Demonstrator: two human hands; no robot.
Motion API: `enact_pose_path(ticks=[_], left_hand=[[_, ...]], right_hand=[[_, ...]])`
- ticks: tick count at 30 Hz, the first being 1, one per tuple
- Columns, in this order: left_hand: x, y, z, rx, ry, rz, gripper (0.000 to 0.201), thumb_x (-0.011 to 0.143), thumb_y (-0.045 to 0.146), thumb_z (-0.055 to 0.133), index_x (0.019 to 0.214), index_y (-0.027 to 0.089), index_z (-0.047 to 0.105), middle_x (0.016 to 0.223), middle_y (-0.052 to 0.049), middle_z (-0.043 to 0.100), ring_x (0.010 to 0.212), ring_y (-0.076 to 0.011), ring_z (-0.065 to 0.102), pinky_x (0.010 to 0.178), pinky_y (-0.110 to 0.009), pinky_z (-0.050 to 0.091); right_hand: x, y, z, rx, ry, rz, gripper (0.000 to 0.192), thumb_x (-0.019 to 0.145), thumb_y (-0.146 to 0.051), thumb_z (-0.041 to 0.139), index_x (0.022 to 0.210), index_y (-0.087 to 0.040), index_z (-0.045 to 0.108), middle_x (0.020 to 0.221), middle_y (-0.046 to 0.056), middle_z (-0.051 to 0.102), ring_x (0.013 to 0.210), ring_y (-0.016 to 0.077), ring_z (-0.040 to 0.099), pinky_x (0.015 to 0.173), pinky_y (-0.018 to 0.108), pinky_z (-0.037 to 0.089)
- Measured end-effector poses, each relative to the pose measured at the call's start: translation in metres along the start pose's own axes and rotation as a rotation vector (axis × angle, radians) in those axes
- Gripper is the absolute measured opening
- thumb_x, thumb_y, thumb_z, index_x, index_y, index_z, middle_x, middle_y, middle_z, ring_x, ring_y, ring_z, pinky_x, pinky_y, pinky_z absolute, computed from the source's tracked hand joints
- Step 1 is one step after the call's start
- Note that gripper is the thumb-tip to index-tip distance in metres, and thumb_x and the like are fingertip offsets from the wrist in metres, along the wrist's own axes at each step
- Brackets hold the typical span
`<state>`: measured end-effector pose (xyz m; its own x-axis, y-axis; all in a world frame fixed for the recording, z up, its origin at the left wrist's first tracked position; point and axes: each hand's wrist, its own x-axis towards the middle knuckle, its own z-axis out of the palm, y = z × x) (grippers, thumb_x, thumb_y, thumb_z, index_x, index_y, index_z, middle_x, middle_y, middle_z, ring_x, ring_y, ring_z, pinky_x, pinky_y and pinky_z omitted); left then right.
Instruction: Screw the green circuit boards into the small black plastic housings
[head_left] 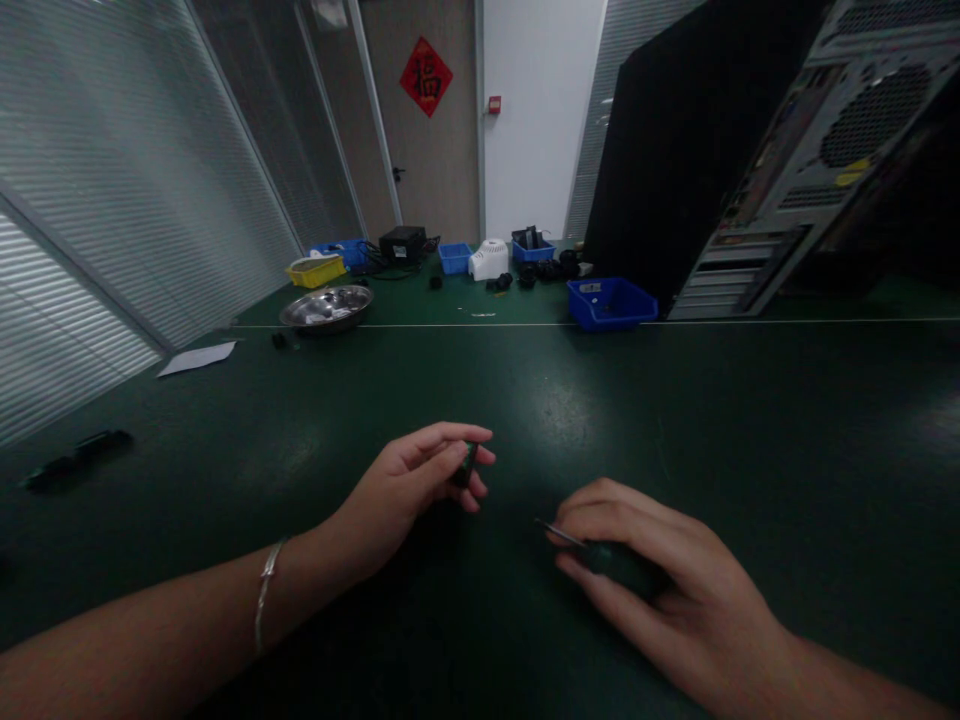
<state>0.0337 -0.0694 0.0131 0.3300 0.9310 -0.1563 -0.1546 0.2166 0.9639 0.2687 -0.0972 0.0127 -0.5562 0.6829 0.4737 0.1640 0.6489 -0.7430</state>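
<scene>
Just left of the middle, my left hand (420, 468) pinches a small dark green piece (466, 465), like a little circuit board, between thumb and fingers. Much of that piece is covered by the fingers. Lower right, my right hand (660, 570) is wrapped round a screwdriver (571, 538). Its thin metal shaft points left toward my left hand, and the dark handle is mostly hidden in the palm. The tip and the green piece are apart. Both hands are over the dark green table top (480, 385).
A metal bowl (327, 310) stands back left, with a yellow basket (316, 271) behind it. At the back right are a blue bin (611, 303) and a large black computer case (675, 150). Paper (196, 358) and a dark pen-like object (79, 458) lie left.
</scene>
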Motion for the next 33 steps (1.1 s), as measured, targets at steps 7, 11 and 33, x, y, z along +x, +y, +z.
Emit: enact_pose_path(ticks=[7, 11, 33], left_hand=[[0.033, 0.014, -0.042, -0.129, 0.537, 0.314, 0.027, 0.086, 0.006, 0.052, 0.111, 0.011, 0.063, 0.103, -0.013, 0.069, 0.079, -0.0174, 0.065, 0.069, -0.027, 0.052], [0.054, 0.018, -0.086, -0.226, 0.832, 0.423, 0.022, 0.088, 0.001, 0.045, 0.091, 0.012, 0.064, 0.093, -0.009, 0.067, 0.076, -0.0133, 0.064, 0.070, -0.024, 0.052], [0.048, 0.012, -0.070, -0.154, 0.513, 0.275, 0.023, 0.087, 0.003, 0.050, 0.102, 0.011, 0.065, 0.089, -0.010, 0.067, 0.073, -0.0141, 0.060, 0.066, -0.024, 0.049]], right_hand=[[-0.003, -0.001, -0.001, -0.012, -0.012, -0.005, 0.034, 0.085, 0.000, 0.056, 0.108, -0.025, 0.059, 0.094, 0.003, 0.067, 0.085, 0.0163, 0.066, 0.071, 0.025, 0.053], [-0.004, -0.002, -0.002, -0.015, -0.012, 0.005, 0.030, 0.086, -0.002, 0.056, 0.104, -0.025, 0.058, 0.093, 0.002, 0.067, 0.083, 0.0160, 0.066, 0.070, 0.025, 0.052], [-0.003, 0.000, -0.002, -0.035, -0.022, 0.113, 0.020, 0.089, -0.009, 0.056, 0.102, -0.023, 0.061, 0.090, 0.003, 0.068, 0.082, 0.0170, 0.066, 0.071, 0.027, 0.052]])
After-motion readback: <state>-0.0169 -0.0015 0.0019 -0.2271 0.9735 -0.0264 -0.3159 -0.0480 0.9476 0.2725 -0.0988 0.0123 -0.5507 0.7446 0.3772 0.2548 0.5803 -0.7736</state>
